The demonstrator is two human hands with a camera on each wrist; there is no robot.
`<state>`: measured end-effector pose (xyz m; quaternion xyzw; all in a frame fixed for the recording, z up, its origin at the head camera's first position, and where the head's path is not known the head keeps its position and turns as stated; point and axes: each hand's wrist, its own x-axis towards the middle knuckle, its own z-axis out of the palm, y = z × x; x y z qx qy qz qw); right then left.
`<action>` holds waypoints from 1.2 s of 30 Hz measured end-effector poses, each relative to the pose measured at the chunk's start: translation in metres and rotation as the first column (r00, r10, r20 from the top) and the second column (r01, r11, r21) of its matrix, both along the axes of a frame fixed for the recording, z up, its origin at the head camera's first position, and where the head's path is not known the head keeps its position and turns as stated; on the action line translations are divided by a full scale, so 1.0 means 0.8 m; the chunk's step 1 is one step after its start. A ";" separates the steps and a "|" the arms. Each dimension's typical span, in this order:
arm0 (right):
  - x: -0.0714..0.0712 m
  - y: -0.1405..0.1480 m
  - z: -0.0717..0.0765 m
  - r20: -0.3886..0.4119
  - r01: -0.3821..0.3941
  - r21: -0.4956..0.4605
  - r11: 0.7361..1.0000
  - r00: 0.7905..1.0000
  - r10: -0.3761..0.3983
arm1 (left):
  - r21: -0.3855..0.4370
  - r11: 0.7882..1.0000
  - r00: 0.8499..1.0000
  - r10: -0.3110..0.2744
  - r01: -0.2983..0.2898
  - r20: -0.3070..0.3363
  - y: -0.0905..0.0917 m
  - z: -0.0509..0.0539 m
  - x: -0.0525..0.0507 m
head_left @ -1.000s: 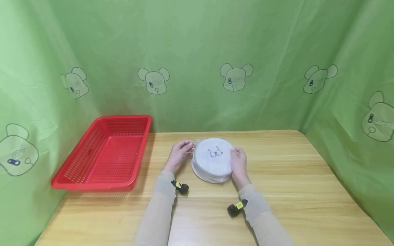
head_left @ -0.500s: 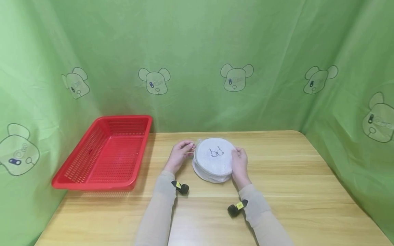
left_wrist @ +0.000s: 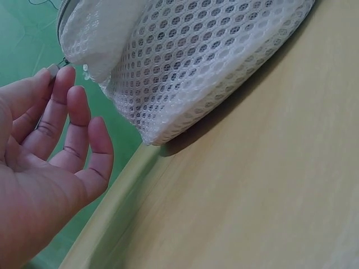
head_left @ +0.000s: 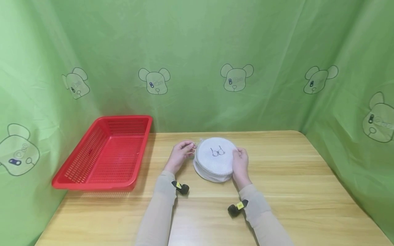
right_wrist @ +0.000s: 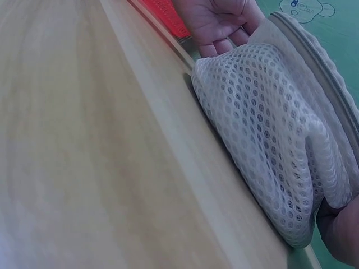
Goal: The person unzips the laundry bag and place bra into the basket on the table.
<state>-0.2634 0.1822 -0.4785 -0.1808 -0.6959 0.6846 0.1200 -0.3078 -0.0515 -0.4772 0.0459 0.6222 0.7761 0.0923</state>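
A round white mesh bag (head_left: 212,162) with a glasses drawing on its lid stands on the wooden table, its side of honeycomb mesh (left_wrist: 185,61). A grey zipper (right_wrist: 322,59) runs round its upper edge. At the bag's left, the left hand (head_left: 178,155) pinches the small zipper pull (left_wrist: 54,69) between thumb and forefinger, its other fingers loosely bent. My right hand (head_left: 241,165) grips the bag's right edge, thumb on top; its fingers are partly hidden by the bag in the right wrist view.
A red plastic basket (head_left: 135,176) with slotted walls stands at the table's left. Green curtains (head_left: 191,102) with bear-head drawings surround the wooden table (head_left: 292,191) at the back and sides. Each wrist wears a strap with a small black camera.
The bag has shifted slightly to the right, together with my right hand. The left hand has stayed nearly in place, still at the bag's left edge.
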 end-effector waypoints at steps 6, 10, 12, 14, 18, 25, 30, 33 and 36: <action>0.001 0.000 0.000 0.003 0.005 0.002 1.000 1.000 -0.005 | -0.002 1.000 1.000 -0.006 0.006 -0.008 0.000 -0.001 0.000; 0.001 0.001 0.000 -0.001 0.013 -0.003 1.000 1.000 -0.013 | 0.002 1.000 1.000 -0.015 0.015 -0.013 0.000 -0.001 0.000; 0.001 0.001 -0.001 -0.004 0.020 -0.007 1.000 1.000 -0.020 | 0.001 1.000 1.000 -0.019 0.019 -0.012 0.000 -0.002 0.000; 0.001 0.002 -0.002 -0.004 0.028 -0.011 1.000 1.000 -0.028 | -0.004 1.000 1.000 -0.022 0.022 -0.013 -0.001 -0.002 0.000; 0.000 0.002 -0.002 -0.007 0.046 -0.029 0.999 0.999 -0.046 | -0.010 1.000 1.000 -0.024 0.023 -0.010 -0.001 -0.003 -0.001; -0.001 0.002 -0.001 -0.009 0.054 -0.041 0.998 0.998 -0.054 | -0.002 1.000 1.000 -0.027 0.027 -0.011 0.000 -0.003 -0.001; 0.000 0.001 0.000 -0.006 0.056 -0.041 0.998 0.998 -0.057 | 0.000 1.000 1.000 -0.026 0.026 -0.011 0.000 -0.003 0.000; 0.000 0.001 0.000 -0.008 0.063 -0.040 0.997 0.998 -0.064 | 0.000 1.000 1.000 -0.025 0.025 -0.009 0.000 -0.004 0.000; 0.001 0.001 -0.001 -0.005 0.068 -0.038 0.997 0.998 -0.068 | -0.005 1.000 1.000 -0.025 0.025 -0.012 0.000 -0.003 0.001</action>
